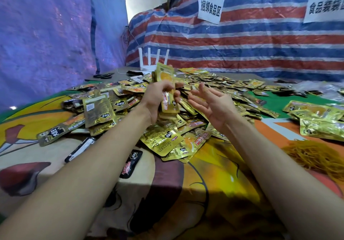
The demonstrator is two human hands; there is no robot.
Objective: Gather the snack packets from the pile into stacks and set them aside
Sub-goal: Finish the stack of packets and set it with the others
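Gold foil snack packets are lying in a loose, overlapping pile across the middle of the counter, reaching toward its far edge. In the head view the left hand is gripping an upright stack of them above the pile, fingers curled round its lower half. The right hand is hovering just beside it, palm turned inward, fingers spread and holding nothing. The packets are looking light, thin and slick. A gathered stack is likely to fan or slide unless squeezed across its flat faces, with the free palm squaring its edges. Single packets are probably best pinched at a crimped edge. Gathered packets are sitting at the right edge, near a heap of rubber bands. Open cloth is showing along the near edge, giving room to set stacks down. Scissors are lying toward the far left corner.
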